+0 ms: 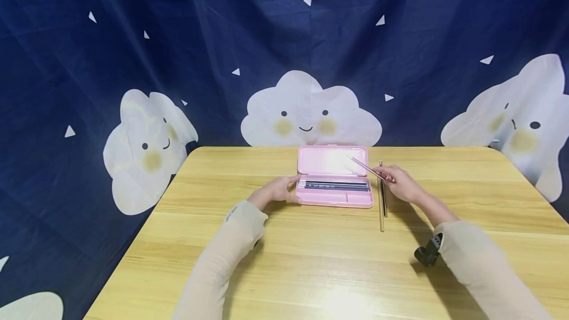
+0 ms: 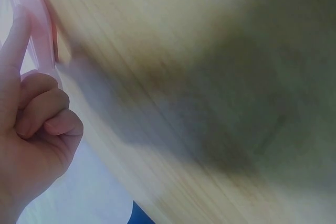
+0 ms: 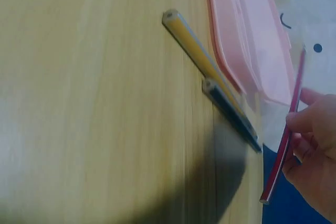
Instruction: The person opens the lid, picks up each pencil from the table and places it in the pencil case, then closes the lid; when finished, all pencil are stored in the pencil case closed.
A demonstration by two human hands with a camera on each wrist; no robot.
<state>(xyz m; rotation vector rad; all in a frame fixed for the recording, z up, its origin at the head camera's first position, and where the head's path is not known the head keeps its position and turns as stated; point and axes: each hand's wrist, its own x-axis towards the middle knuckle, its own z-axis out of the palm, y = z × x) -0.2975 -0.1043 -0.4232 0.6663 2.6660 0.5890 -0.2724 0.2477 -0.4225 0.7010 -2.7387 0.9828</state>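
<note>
A pink pencil case (image 1: pixel 322 196) lies with its lid (image 1: pixel 315 161) raised at the back. Several dark pencils (image 1: pixel 333 185) lie side by side in its rear compartment. At the case's left end, my left hand (image 1: pixel 276 190) holds the edge with thumb and forefinger spread along it; its other fingers curl in the left wrist view. My right hand (image 1: pixel 402 185) pinches a red pencil (image 3: pixel 278 169) above the table, tilted, its far end overlapping the lid in the head view. Below that hand, a yellow pencil (image 3: pixel 197 48) and a dark pencil (image 3: pixel 231 111) lie beside the case.
The wooden table (image 1: pixel 311 260) ends at a dark blue curtain (image 1: pixel 213 23) printed with smiling clouds. The case's front part has two compartments split by a divider (image 1: pixel 346 197). A small black device (image 1: pixel 427 253) sits at the right sleeve.
</note>
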